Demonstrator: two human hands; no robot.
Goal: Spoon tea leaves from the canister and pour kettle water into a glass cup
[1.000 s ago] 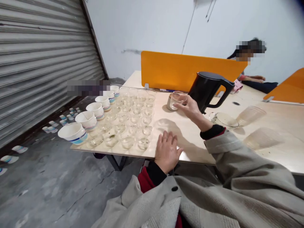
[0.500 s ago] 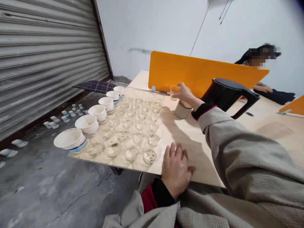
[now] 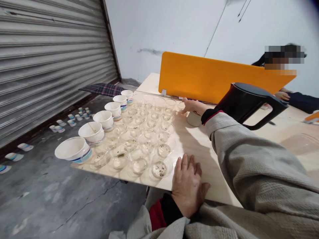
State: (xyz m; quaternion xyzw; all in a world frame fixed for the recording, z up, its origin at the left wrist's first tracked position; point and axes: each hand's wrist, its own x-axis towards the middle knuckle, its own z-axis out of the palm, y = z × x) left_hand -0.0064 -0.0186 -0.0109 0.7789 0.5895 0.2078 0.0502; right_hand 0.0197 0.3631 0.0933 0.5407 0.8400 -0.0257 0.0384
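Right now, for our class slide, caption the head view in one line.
Right hand at a clear plastic cup beside rows of similar cups, left hand resting on a pale wood-grain table.

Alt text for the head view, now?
Right hand holds a clear cup beside rows of similar cups on a table; left hand rests palm-down at the near edge. Paper cups line the left; a kettle stands right.

Cups [image 3: 146, 146] in rows on the table [image 3: 205, 142], tubs [image 3: 103, 119] along their left, kettle [image 3: 245, 103] to their right, divider [image 3: 199, 76] behind.
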